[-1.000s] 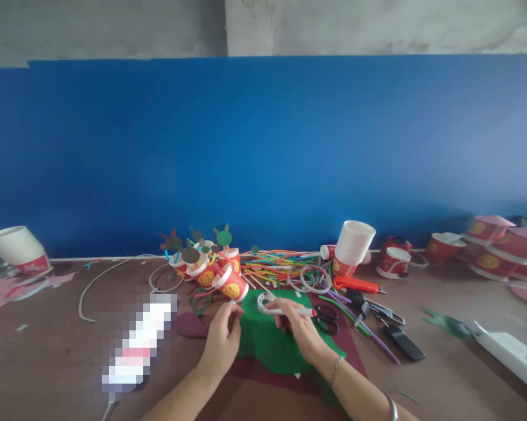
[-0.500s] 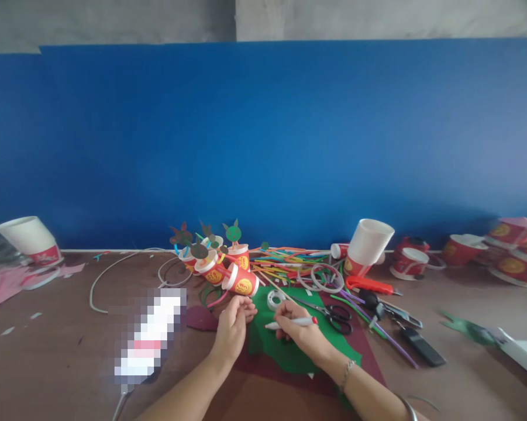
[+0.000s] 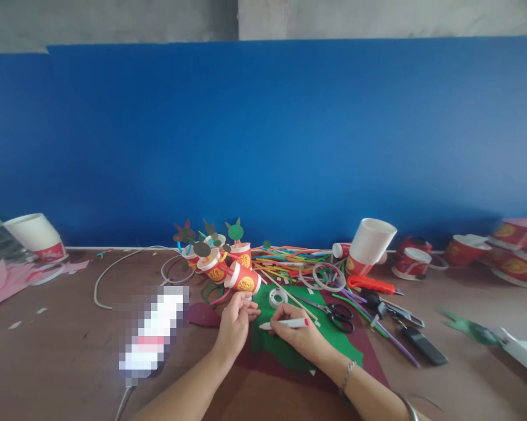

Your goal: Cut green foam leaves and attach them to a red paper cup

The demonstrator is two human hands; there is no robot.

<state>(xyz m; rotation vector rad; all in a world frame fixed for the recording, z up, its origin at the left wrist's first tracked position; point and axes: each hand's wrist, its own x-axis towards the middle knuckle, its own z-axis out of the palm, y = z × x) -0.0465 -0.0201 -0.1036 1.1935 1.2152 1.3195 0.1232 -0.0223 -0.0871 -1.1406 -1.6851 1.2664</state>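
Note:
My right hand (image 3: 295, 333) grips a white marker with a red end (image 3: 296, 323), its tip pointing left just over the green paper (image 3: 307, 348); whether it touches cannot be made out. My left hand (image 3: 234, 324) rests at the paper's left edge, fingers loosely bent and apart, just below a tilted red-and-white paper cup (image 3: 243, 279). A small white spot shows by its fingertips, too small to name. A tape roll (image 3: 278, 298) and black-handled scissors (image 3: 337, 317) lie on the green paper, with a thin wooden stick (image 3: 292, 295) between them.
Dark red paper (image 3: 371, 365) lies beneath the green. Decorated cups (image 3: 210, 268) with cut-out faces stand behind my left hand. Coloured pipe cleaners (image 3: 285, 257), stacked cups (image 3: 371, 245), an orange cutter (image 3: 371, 285) and keys (image 3: 423, 345) lie right and behind. A blurred-out device (image 3: 158, 330) lies left.
My right hand and the marker have shifted slightly left, and the marker lies flatter. My left fingers have straightened a little. The whole view has moved slightly.

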